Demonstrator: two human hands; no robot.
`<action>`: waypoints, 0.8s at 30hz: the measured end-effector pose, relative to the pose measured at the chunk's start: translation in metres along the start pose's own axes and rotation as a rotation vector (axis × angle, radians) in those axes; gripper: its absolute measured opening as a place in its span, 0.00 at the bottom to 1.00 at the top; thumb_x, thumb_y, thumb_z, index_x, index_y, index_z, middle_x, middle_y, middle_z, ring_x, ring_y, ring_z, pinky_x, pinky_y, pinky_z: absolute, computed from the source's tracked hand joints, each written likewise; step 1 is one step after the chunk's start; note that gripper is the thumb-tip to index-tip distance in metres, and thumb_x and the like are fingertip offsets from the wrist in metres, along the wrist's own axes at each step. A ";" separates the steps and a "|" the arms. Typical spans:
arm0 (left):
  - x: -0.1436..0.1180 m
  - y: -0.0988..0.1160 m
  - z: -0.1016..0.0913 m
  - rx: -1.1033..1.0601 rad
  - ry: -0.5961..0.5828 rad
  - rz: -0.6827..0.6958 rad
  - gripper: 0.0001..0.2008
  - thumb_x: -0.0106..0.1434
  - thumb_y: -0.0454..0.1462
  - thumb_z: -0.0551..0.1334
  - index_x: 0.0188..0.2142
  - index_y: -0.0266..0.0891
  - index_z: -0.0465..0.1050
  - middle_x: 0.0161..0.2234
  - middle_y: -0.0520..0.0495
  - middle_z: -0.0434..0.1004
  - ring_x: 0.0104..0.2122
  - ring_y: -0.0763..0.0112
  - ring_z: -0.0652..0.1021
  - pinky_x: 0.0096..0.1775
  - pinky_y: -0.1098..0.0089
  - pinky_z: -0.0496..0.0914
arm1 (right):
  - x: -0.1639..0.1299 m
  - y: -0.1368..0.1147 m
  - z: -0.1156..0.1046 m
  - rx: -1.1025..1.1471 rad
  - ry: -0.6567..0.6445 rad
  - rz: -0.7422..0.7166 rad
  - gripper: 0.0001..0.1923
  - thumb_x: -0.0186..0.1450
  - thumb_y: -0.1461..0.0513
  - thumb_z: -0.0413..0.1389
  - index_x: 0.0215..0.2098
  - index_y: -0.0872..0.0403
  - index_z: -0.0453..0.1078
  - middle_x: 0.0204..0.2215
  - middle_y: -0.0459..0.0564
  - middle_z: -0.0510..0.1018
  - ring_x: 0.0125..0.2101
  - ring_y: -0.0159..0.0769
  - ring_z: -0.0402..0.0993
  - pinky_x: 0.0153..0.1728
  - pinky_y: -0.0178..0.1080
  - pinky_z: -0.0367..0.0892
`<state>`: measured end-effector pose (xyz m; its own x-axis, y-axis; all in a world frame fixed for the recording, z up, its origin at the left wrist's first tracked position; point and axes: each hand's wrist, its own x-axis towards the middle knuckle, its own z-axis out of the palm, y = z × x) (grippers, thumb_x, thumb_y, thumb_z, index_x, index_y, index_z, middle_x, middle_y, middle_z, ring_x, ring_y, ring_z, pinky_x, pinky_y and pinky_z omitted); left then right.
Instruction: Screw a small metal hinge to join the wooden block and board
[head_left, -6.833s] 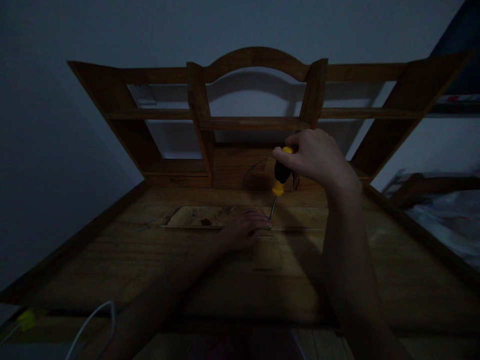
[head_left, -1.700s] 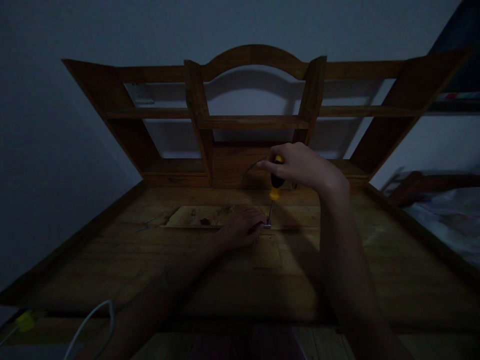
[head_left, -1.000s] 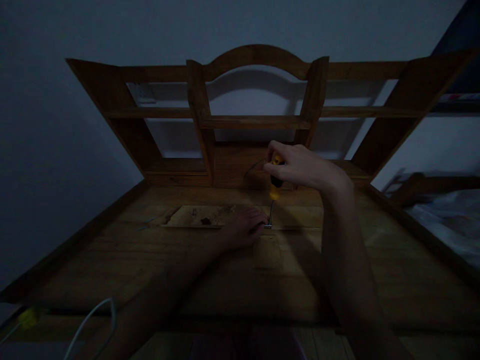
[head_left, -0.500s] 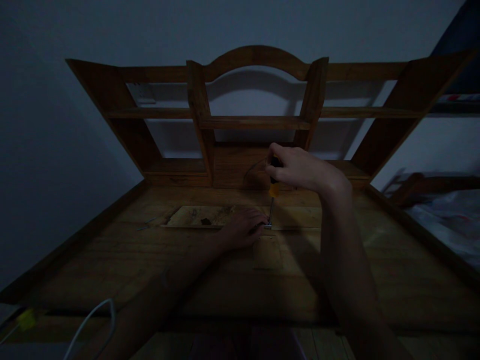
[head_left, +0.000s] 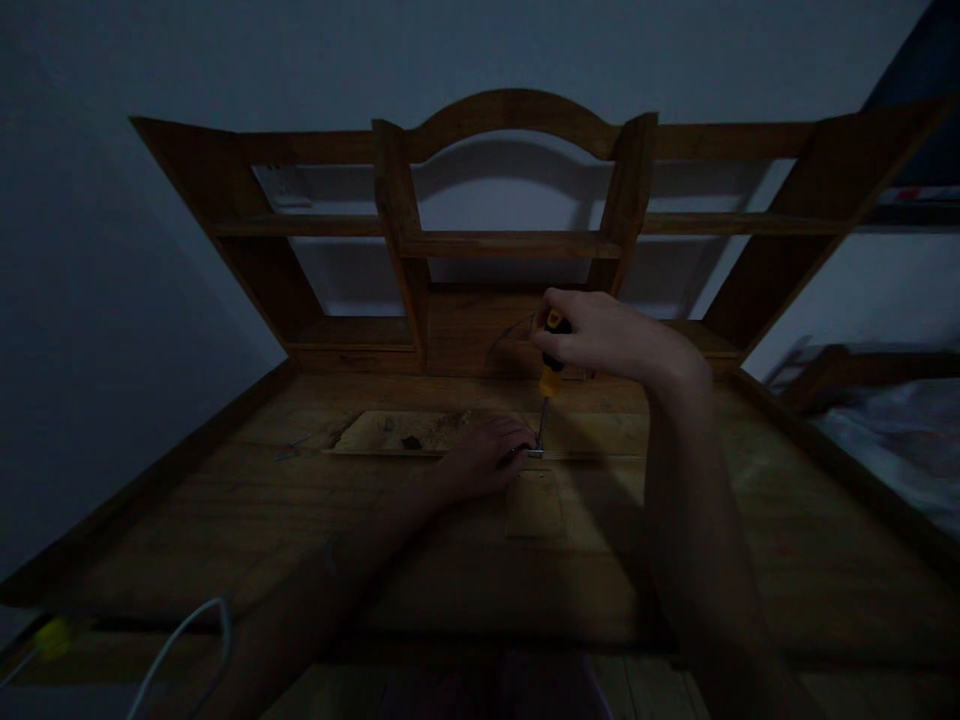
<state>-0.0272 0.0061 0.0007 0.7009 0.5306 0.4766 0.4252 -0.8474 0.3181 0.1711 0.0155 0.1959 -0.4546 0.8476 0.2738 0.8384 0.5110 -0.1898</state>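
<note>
Screwdriver [head_left: 551,368] work sits at the middle of the dim scene. The right hand [head_left: 600,335] is closed around the black-and-yellow handle from above, so the thin shank drops nearly upright below the fist, its tip meeting a small metal fitting [head_left: 534,453], seemingly to bear straight down on it. Just left of that tip, the left hand [head_left: 487,455] lies low on the pale wooden board [head_left: 397,432], fingertips curled and pinching at the fitting, apparently to steady it; the light is too poor to show exactly what they hold. The board lies flat on the wooden desk [head_left: 300,520], running away to the left of the grip. Beyond the fist stands the desk's shelf unit [head_left: 510,235]. A white cable [head_left: 184,635] curls well below and left of both hands.
</note>
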 end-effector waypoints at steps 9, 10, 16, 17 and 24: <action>-0.001 -0.002 0.003 -0.005 -0.004 -0.011 0.10 0.70 0.33 0.55 0.48 0.41 0.72 0.48 0.44 0.79 0.50 0.61 0.78 0.55 0.58 0.73 | -0.002 0.001 0.002 -0.068 0.046 0.052 0.18 0.70 0.48 0.50 0.43 0.53 0.70 0.38 0.58 0.81 0.39 0.50 0.77 0.36 0.43 0.65; -0.001 -0.002 0.003 -0.007 0.004 -0.007 0.10 0.70 0.33 0.55 0.48 0.41 0.72 0.48 0.44 0.80 0.50 0.61 0.78 0.55 0.58 0.73 | -0.002 0.001 0.001 -0.075 0.049 0.065 0.20 0.70 0.47 0.50 0.43 0.53 0.71 0.37 0.59 0.81 0.40 0.50 0.77 0.36 0.44 0.65; -0.001 -0.004 0.003 -0.016 -0.001 -0.009 0.10 0.71 0.34 0.55 0.48 0.43 0.72 0.49 0.45 0.79 0.50 0.61 0.78 0.54 0.59 0.73 | 0.002 -0.002 -0.001 -0.048 0.025 0.036 0.16 0.70 0.53 0.47 0.41 0.54 0.72 0.41 0.59 0.82 0.39 0.49 0.77 0.36 0.43 0.65; -0.001 -0.004 0.003 -0.018 -0.001 -0.008 0.10 0.71 0.34 0.55 0.48 0.44 0.72 0.49 0.45 0.79 0.50 0.61 0.78 0.54 0.59 0.73 | 0.002 -0.003 0.000 -0.048 0.023 0.022 0.15 0.69 0.54 0.48 0.41 0.54 0.72 0.42 0.59 0.82 0.39 0.48 0.77 0.36 0.43 0.65; 0.000 -0.003 0.003 -0.003 -0.017 -0.011 0.09 0.72 0.34 0.54 0.48 0.41 0.72 0.47 0.45 0.79 0.49 0.63 0.78 0.53 0.60 0.72 | -0.002 -0.007 0.001 -0.037 0.013 0.056 0.19 0.72 0.49 0.47 0.48 0.52 0.69 0.41 0.58 0.81 0.41 0.48 0.78 0.38 0.42 0.66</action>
<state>-0.0265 0.0087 -0.0024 0.7058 0.5392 0.4594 0.4312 -0.8416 0.3254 0.1664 0.0102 0.1958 -0.4032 0.8725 0.2759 0.8730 0.4572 -0.1700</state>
